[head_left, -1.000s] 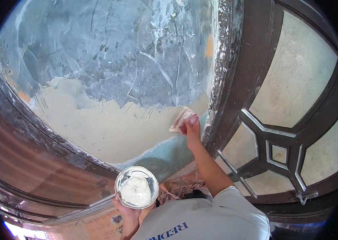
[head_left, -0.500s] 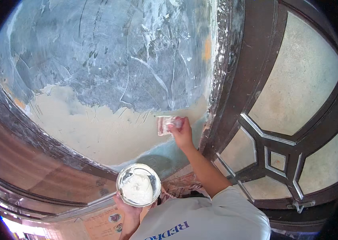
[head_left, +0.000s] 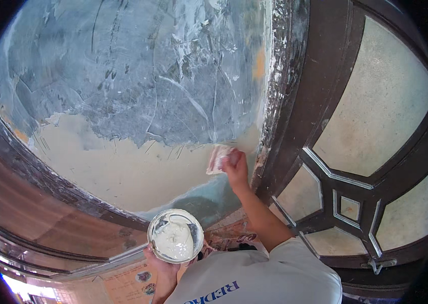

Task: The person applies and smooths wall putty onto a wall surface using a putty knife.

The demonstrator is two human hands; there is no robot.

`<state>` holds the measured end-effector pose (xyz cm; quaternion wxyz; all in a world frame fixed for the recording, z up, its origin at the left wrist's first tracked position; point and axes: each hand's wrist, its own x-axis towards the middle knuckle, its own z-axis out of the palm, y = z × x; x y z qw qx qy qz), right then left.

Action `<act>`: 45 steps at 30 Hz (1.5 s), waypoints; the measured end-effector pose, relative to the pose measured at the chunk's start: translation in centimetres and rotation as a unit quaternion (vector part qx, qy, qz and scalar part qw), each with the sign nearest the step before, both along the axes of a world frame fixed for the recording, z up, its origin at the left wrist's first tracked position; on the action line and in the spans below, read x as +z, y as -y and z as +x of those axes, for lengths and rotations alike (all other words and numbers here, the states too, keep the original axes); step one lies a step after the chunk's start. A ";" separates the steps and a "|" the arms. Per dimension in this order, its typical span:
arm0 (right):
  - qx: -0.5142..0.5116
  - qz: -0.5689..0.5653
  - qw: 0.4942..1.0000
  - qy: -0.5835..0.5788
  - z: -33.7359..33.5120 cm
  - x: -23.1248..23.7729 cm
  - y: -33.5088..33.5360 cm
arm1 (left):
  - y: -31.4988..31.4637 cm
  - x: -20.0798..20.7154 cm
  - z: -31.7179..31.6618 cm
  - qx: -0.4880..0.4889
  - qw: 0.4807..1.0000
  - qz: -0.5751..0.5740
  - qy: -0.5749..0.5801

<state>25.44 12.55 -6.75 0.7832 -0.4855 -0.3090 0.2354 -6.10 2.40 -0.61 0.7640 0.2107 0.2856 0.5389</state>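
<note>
My right hand is closed on a flat, rectangular putty scraper, reddish and smeared with pale filler. Its blade lies against the wall, on the cream band of filler below the blue-grey plaster. My left hand holds a round metal bowl from below, near my chest. Thick white filler lies in the bowl, with bare shiny metal showing near its rim. A bluish-green strip of wall shows under the cream band.
A dark door frame with chipped white paint borders the wall on the right. Beyond it stands a brown panelled door with pale panels and a latch. Brown glossy boards run along the lower left, beside an orange printed sheet.
My right hand has slid the scraper a little to the right along the cream band, tilting it. The bowl in my left hand stays nearly in place.
</note>
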 end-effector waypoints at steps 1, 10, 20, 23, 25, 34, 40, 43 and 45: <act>-0.002 0.001 1.000 0.000 0.6 -1.0 -0.6 | -0.2 -0.4 0.0 0.002 1.000 -0.002 0.007; -0.084 -0.155 0.909 -0.378 1.8 -1.7 3.7 | 0.3 -0.1 0.7 0.007 1.000 0.023 -0.004; -0.066 0.001 0.974 -0.217 2.7 -4.2 -0.1 | 0.2 0.1 1.7 -0.017 0.999 0.036 0.001; -0.073 -0.208 0.895 -0.387 3.5 -5.7 2.7 | 0.4 0.0 1.4 -0.001 1.000 0.022 -0.007; -0.048 -0.172 0.906 -0.384 3.3 -5.2 2.5 | 0.4 -0.4 1.2 -0.002 1.000 0.021 0.006; -0.057 -0.030 0.997 -0.039 0.6 -1.5 -1.4 | 0.5 -0.9 0.9 0.000 1.000 0.008 -0.009; -0.055 -0.186 0.872 -0.449 2.0 -6.8 1.0 | 0.6 -1.5 0.0 0.010 1.000 0.010 -0.002; -0.033 -0.109 0.939 -0.324 1.2 -3.2 1.3 | 0.6 -1.2 0.2 0.013 1.000 0.006 -0.020; -0.089 -0.051 0.977 -0.187 2.1 -4.3 -1.0 | 0.7 -0.9 0.5 0.010 1.000 -0.005 -0.021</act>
